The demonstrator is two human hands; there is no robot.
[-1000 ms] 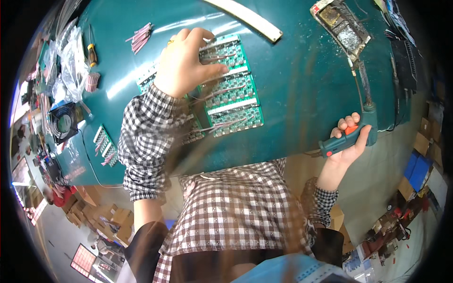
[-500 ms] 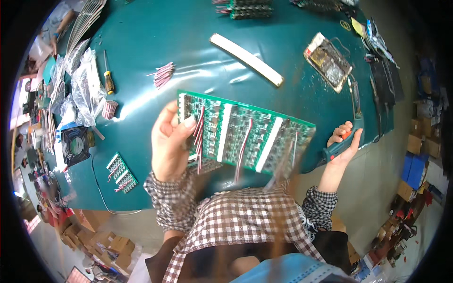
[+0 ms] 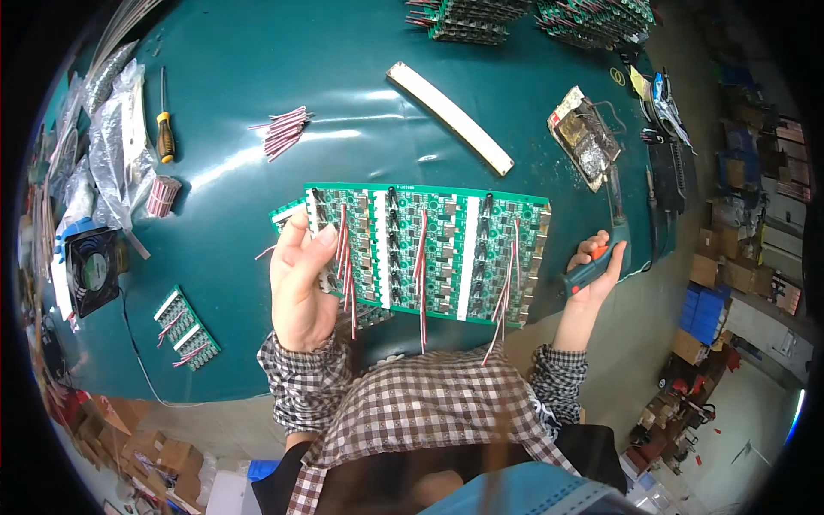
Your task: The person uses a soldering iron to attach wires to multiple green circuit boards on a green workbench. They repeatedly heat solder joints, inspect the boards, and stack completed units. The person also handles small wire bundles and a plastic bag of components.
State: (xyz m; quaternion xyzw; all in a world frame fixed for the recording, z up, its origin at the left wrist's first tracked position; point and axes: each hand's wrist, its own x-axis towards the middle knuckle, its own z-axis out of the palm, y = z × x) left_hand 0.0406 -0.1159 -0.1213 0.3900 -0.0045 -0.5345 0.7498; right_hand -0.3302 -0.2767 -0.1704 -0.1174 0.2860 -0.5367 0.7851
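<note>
Holding a green circuit board panel (image 3: 429,249) up by its left edge, left hand (image 3: 300,279) closed around it with red-white leads dangling. Right hand (image 3: 596,266) grips a teal soldering iron (image 3: 601,257), well right of the panel (tip hidden). Likely mid-soldering; next move probably calls for laying the panel flat on the teal mat (image 3: 257,69).

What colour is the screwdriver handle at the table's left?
Yellow and black on the screwdriver, clearest in the head view.
</note>
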